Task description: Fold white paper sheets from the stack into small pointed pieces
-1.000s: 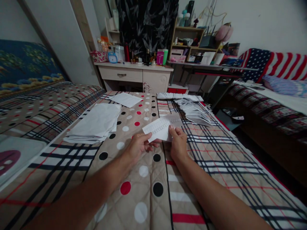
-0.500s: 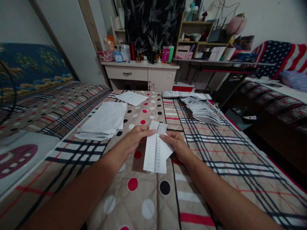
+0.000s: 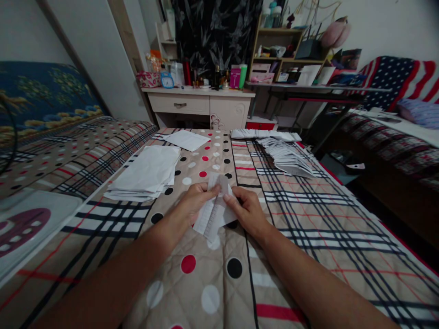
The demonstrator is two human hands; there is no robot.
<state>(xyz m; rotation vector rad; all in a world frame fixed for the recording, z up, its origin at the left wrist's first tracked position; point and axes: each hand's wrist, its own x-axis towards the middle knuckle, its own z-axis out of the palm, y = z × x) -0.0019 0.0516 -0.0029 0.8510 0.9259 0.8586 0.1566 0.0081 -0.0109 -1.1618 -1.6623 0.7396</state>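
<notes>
Between my hands is a folded sheet of paper (image 3: 210, 214) with printed lines, held above the bed and blurred by motion. My left hand (image 3: 196, 201) pinches its left side, thumb on top. On the right side my right hand (image 3: 247, 205) grips the folded part with thumb and fingers. A stack of white paper sheets (image 3: 146, 171) lies to the left of my hands, and a single white sheet (image 3: 188, 139) is just beyond it. Off to the right, a fanned row of folded papers (image 3: 286, 157) rests on the bedspread.
The quilted bedspread (image 3: 315, 237) has dots and plaid. A long white bundle (image 3: 265, 135) lies at the bed's far edge. Beyond stands a white dresser (image 3: 178, 104) crowded with bottles. A white board with a purple pattern (image 3: 30, 224) is at the left.
The folded paper has tilted, its lower end swinging left and rising a little. My right hand has shifted slightly left, and both hands still hold the paper.
</notes>
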